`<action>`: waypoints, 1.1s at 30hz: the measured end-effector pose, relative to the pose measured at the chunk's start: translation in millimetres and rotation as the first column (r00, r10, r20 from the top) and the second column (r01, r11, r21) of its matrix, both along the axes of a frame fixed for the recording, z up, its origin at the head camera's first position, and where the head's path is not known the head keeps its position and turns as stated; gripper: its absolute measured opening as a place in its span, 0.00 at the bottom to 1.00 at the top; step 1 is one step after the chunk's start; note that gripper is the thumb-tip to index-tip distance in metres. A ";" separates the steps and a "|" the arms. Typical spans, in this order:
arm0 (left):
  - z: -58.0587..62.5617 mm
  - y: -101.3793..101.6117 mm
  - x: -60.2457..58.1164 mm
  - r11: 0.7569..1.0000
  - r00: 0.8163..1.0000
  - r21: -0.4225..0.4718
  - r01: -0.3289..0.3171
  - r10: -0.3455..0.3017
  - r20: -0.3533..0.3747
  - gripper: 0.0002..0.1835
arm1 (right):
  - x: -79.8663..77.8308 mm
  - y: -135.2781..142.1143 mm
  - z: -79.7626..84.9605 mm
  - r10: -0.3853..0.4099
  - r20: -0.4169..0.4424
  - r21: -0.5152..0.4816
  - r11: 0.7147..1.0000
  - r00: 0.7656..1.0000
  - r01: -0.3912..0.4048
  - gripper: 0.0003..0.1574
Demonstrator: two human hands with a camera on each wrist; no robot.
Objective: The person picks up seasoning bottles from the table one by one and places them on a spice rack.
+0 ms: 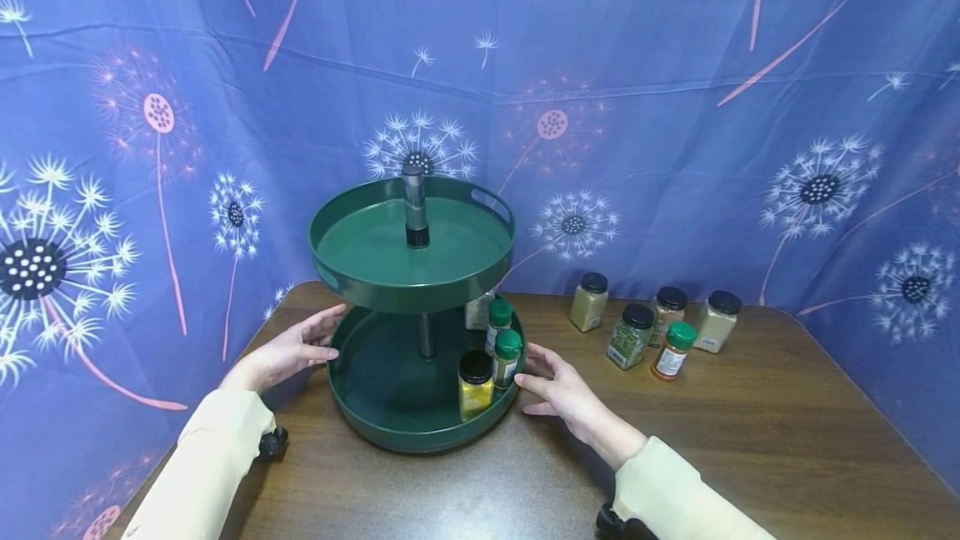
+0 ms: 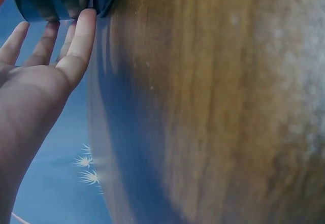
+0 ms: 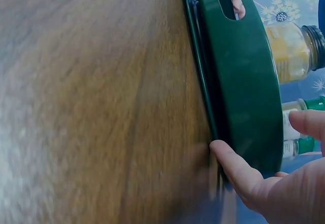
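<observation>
A dark green two-tier turntable tray stands on the table, its upper tray (image 1: pixel 375 265) above its lower tray (image 1: pixel 397 411). My left hand (image 1: pixel 296 348) is at the lower tray's left side, straight fingertips against its wall in the left wrist view. On the opposite side, my right hand (image 1: pixel 562 394) has spread fingers at the rim, one fingertip (image 3: pixel 219 147) low beside the base. The lower tray's right part carries a yellow jar (image 1: pixel 476 398) with a black lid, two green-lidded spice jars, the nearer one (image 1: pixel 506 361) in front, and a partly hidden pale jar (image 1: pixel 477 312).
On the table (image 1: pixel 750 440) to the right stand several spice jars: a pale one (image 1: pixel 588 307), a green-herb one (image 1: pixel 628 342), an orange one (image 1: pixel 670 359) with a green lid, and another pale one (image 1: pixel 715 328). A blue dandelion-print cloth (image 1: pixel 645 107) hangs behind.
</observation>
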State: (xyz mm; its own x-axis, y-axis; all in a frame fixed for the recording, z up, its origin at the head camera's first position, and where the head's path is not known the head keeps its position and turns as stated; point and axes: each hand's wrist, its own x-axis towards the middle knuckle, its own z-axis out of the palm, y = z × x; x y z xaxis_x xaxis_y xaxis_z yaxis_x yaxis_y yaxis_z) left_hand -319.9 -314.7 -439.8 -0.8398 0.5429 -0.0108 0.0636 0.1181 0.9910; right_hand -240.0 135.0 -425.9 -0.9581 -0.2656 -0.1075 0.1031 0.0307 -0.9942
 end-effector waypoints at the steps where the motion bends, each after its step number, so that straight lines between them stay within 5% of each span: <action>1: 0.1 -0.1 -0.2 1.000 1.000 -0.007 0.002 -0.002 0.001 0.46 | -0.4 -1.0 -0.8 -0.001 0.001 -0.008 1.000 1.000 0.001 0.42; 33: 7.7 0.4 6.3 0.999 0.999 -0.025 0.045 -0.044 0.015 0.45 | -16.7 2.0 -8.4 0.013 -0.018 0.003 1.000 1.000 -0.013 0.40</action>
State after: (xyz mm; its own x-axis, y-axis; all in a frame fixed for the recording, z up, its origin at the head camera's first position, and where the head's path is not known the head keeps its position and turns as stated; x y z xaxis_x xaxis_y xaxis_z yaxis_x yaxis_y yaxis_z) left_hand -313.6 -314.4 -432.1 -0.8145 0.5790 -0.0372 0.0548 0.1407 0.9885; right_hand -256.7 137.0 -434.3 -0.9563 -0.2779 -0.0909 0.0844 0.0351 -0.9958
